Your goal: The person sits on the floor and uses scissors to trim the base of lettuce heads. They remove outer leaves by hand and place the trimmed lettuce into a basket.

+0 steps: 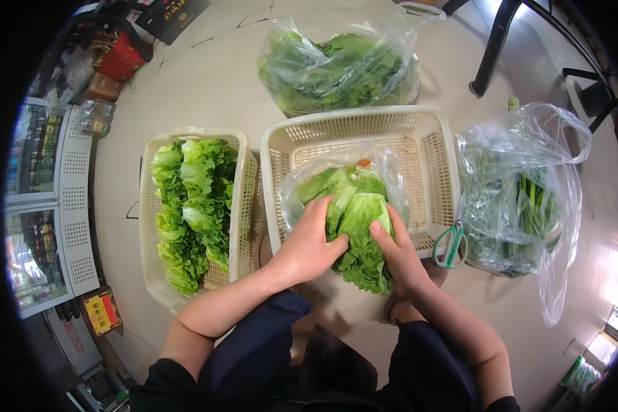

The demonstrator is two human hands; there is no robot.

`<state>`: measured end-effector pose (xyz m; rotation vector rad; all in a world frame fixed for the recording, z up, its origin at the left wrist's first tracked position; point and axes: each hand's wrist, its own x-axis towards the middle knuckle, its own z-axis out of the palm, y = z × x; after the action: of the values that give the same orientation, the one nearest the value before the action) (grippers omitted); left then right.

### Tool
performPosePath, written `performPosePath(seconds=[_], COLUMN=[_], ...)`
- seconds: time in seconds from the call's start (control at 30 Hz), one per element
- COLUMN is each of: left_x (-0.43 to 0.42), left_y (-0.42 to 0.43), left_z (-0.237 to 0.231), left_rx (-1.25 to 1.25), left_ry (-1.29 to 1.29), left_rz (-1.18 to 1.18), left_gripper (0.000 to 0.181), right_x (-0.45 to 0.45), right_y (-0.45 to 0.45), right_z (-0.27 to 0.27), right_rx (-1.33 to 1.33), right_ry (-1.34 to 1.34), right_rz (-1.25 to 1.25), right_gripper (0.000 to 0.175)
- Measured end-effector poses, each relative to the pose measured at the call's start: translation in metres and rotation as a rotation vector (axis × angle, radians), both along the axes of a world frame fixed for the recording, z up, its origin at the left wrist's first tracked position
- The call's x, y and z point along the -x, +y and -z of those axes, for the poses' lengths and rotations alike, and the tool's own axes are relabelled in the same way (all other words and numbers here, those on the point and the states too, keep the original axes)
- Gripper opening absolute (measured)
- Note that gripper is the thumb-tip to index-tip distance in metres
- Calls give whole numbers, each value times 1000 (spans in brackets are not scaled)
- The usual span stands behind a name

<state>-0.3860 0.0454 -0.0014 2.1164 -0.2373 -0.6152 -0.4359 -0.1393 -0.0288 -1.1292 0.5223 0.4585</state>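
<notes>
Both my left hand [311, 244] and my right hand [399, 252] hold a bunch of green leaf lettuce [363, 232] between them. The thumbs rest on top of its leaves, and the frilly ends point towards me. Beneath it, more lettuce leaves and a stem with a reddish-brown cut end [363, 163] lie in a clear plastic bag [293, 180]. That bag sits inside a cream plastic basket [358, 114] in front of me. Green-handled scissors [450, 247] hang at the basket's right edge, blades upward.
To the left, a second cream basket [243, 206] holds rows of lettuce [195, 206]. Beyond the middle basket lies a clear bag of leafy greens [340, 72]. Another bag with green stalks [520, 195] stands at the right. Black metal legs [489, 56] rise at upper right; a glass-fronted cooler [36, 206] is at left.
</notes>
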Motion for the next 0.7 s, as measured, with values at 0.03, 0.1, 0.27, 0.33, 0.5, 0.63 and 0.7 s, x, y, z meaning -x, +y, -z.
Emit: performPosePath(seconds=[0.03, 0.1, 0.27, 0.33, 0.5, 0.63, 0.7], left_x=[-2, -5, -22, -28, -24, -20, -20], left_y=[1, 5, 28, 45, 74, 83, 84], left_z=[1, -1, -7, -3, 28, 48, 51], left_rx=[16, 78, 453, 681, 1068, 1260, 1318], left_ry=[25, 117, 547, 720, 1029, 1028, 1025], left_rz=[-18, -55, -162, -112, -376, -340, -355], left_gripper=[65, 63, 66, 67, 48, 39, 38], right_x=[1, 2, -3, -2, 2, 1, 1], right_y=[0, 2, -9, -20, -36, -46, -51], right_z=[-2, -6, -15, -19, -17, -9, -6], right_rx=[4, 0, -168, -330, -526, -597, -628], right_ry=[-7, -47, 26, 10, 214, 147, 98], right_rz=[-2, -12, -5, -51, 9, -5, -4], right_gripper=[69, 69, 65, 63, 73, 77, 76])
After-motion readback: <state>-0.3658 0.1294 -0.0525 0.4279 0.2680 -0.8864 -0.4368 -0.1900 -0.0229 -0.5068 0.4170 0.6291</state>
